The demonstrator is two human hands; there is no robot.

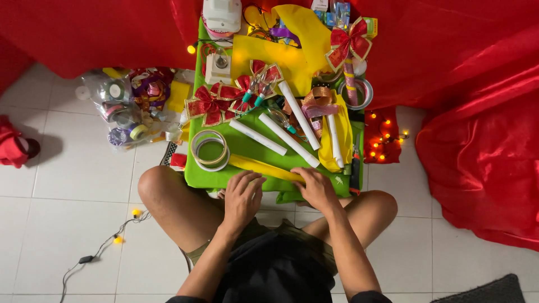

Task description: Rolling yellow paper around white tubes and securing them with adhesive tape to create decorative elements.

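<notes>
Two hands (281,193), four white rolls (289,140)

the green table (247,147) is crowded. white paper rolls (289,140) lie slanted across its middle, with two tape rings (209,149) at the near left and red bows (210,105) behind them. a yellow cloth (281,53) and more ribbon fill the far end. the only open green lies between the tape rings and the nearest roll. the left hand (242,197) and right hand (316,189) rest at the near edge on a yellow roll (264,166), knees close on both sides.
</notes>
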